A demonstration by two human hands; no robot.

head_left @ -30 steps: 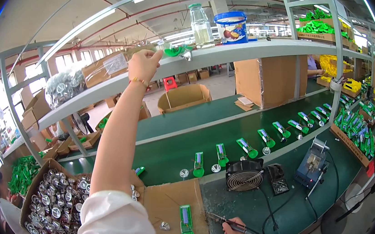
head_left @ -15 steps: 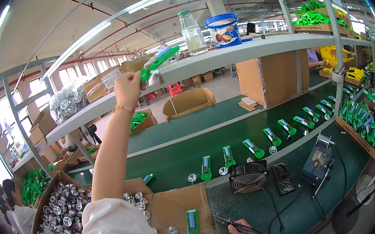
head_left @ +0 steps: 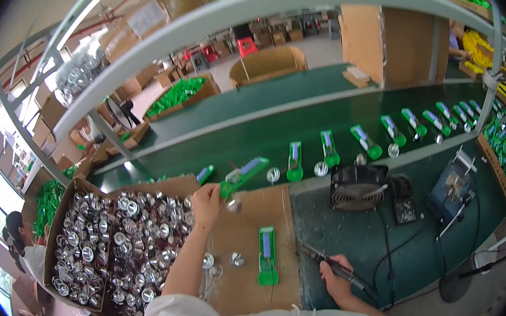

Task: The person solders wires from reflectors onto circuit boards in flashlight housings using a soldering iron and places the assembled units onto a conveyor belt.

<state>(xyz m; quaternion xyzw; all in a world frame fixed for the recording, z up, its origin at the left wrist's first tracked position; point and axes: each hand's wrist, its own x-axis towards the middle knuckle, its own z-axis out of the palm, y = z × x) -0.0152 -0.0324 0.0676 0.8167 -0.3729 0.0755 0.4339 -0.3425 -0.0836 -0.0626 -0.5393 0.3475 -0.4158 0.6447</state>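
Observation:
My left hand is closed on the end of a green plastic flashlight housing, raised above the cardboard mat. A silver reflector cup hangs just beneath that housing. On the mat lies another green housing with a pale purple cell in it, and a loose reflector cup rests to its left. To the right, my right hand is wrapped round a soldering iron, its tip toward the mat's right edge. Left of my left hand, a cardboard box holds many reflector cups.
Green housings with reflector cups line the green conveyor belt beyond the mat. A black fan, a small dark tray and a blue bench device stand to the right. A grey shelf rail crosses overhead.
My left hand has come down from shelf height to above the mat, still holding the green housing. My view has tilted downward. The right hand keeps the soldering iron at nearly the same place.

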